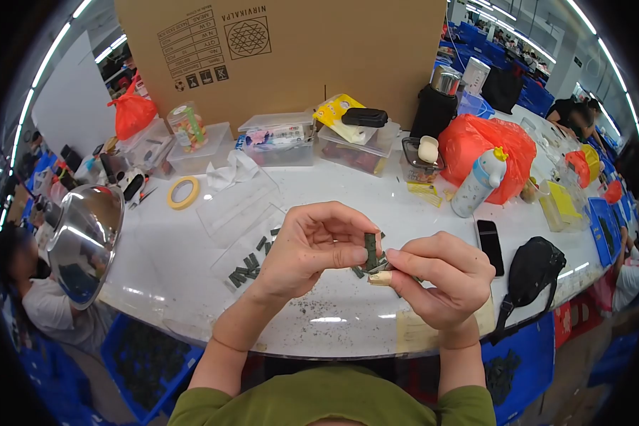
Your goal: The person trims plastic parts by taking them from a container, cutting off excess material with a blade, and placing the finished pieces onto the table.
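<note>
My left hand [309, 248] pinches a small dark green piece [370, 250] upright between thumb and fingers. Close on its right, my right hand [440, 275] grips a small blade tool [380, 269], its tip at the lower part of the piece. Pale tape [380, 278] shows near my right thumb. Several similar dark green pieces [245, 270] lie on the white table behind and left of my left hand, with others partly hidden behind both hands. Dark crumbs [319, 316] are scattered on the tabletop below my hands.
Along the back stand plastic boxes [284, 153] before a cardboard box [284, 64]. A tape roll [183, 192] and metal lamp shade [89, 238] are left. A bottle [478, 183], phone [489, 247] and black pouch [531, 273] are right. People sit at both sides.
</note>
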The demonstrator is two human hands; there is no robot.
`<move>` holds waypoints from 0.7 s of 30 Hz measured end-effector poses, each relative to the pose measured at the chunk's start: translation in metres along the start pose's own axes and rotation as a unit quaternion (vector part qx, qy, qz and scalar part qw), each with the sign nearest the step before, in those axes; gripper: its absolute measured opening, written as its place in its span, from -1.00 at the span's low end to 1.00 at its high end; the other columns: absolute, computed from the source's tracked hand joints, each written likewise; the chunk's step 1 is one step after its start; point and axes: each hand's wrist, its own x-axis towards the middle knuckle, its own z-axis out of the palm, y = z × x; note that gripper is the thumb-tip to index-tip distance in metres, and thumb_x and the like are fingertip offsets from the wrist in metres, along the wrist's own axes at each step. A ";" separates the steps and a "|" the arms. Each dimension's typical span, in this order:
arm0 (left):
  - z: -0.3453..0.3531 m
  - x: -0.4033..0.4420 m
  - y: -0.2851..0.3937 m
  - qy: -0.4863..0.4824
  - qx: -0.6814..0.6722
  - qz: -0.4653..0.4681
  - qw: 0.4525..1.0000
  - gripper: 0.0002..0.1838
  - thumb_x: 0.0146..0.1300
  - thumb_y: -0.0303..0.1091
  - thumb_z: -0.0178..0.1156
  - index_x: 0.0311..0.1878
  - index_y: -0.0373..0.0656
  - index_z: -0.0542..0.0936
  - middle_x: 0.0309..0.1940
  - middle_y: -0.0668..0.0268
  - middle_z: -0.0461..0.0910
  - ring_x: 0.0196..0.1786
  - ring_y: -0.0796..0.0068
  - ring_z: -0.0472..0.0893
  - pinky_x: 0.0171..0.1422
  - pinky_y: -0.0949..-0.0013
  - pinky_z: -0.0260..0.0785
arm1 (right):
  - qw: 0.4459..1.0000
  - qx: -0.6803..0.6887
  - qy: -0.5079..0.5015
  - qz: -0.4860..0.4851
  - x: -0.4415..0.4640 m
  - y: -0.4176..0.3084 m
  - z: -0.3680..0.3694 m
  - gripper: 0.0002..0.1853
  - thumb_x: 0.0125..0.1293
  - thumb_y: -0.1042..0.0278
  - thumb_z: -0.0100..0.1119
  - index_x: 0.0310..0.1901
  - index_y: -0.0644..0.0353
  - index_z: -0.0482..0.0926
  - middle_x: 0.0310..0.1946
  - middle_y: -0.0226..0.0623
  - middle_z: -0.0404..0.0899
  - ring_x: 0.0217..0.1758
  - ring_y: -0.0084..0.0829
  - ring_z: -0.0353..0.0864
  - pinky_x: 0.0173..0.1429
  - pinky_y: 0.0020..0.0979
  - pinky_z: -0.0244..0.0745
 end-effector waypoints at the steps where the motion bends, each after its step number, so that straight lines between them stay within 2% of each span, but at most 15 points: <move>1: 0.000 0.000 0.001 -0.001 0.000 0.000 1.000 -0.68 -0.11 -0.80 0.22 -0.24 -0.28 0.55 -0.40 0.06 0.62 -0.36 0.43 0.61 -0.21 0.55 0.51 | 1.000 0.000 0.001 -0.001 0.000 0.000 0.000 -0.80 -0.18 0.57 0.39 -0.41 0.25 0.67 -0.46 -0.35 0.58 -0.57 -0.53 0.42 -0.53 -0.57 0.34; 5: 0.001 -0.001 0.005 -0.015 0.005 -0.004 1.000 -0.67 -0.13 -0.80 0.22 -0.23 -0.28 0.55 -0.38 0.05 0.62 -0.36 0.41 0.62 -0.22 0.54 0.52 | 0.999 0.013 0.042 0.023 -0.001 -0.002 0.003 -0.76 -0.25 0.55 0.41 -0.41 0.25 0.70 -0.50 -0.31 0.60 -0.56 -0.55 0.40 -0.52 -0.59 0.26; 11: 0.002 -0.003 0.005 -0.006 -0.002 -0.021 1.000 -0.67 -0.13 -0.79 0.24 -0.23 -0.29 0.55 -0.37 0.05 0.63 -0.37 0.41 0.64 -0.22 0.55 0.53 | 0.999 0.016 0.037 0.027 0.000 -0.002 0.004 -0.76 -0.25 0.55 0.41 -0.40 0.25 0.70 -0.49 -0.31 0.60 -0.55 -0.56 0.39 -0.51 -0.59 0.25; 15: 0.004 -0.003 0.008 -0.010 0.014 -0.044 0.999 -0.66 -0.10 -0.76 0.26 -0.18 -0.32 0.59 -0.43 0.23 0.63 -0.36 0.59 0.59 -0.19 0.61 0.48 | 0.998 0.034 0.021 0.042 0.001 -0.003 0.003 -0.74 -0.25 0.55 0.40 -0.39 0.25 0.70 -0.49 -0.30 0.59 -0.56 -0.56 0.37 -0.51 -0.59 0.24; 21: 0.003 -0.003 0.007 -0.014 0.020 -0.045 0.999 -0.66 -0.11 -0.76 0.27 -0.18 -0.32 0.60 -0.43 0.24 0.62 -0.37 0.60 0.58 -0.19 0.62 0.48 | 0.998 0.045 0.015 0.049 0.001 -0.003 0.003 -0.73 -0.25 0.56 0.39 -0.37 0.26 0.71 -0.48 -0.30 0.60 -0.57 -0.57 0.36 -0.51 -0.59 0.24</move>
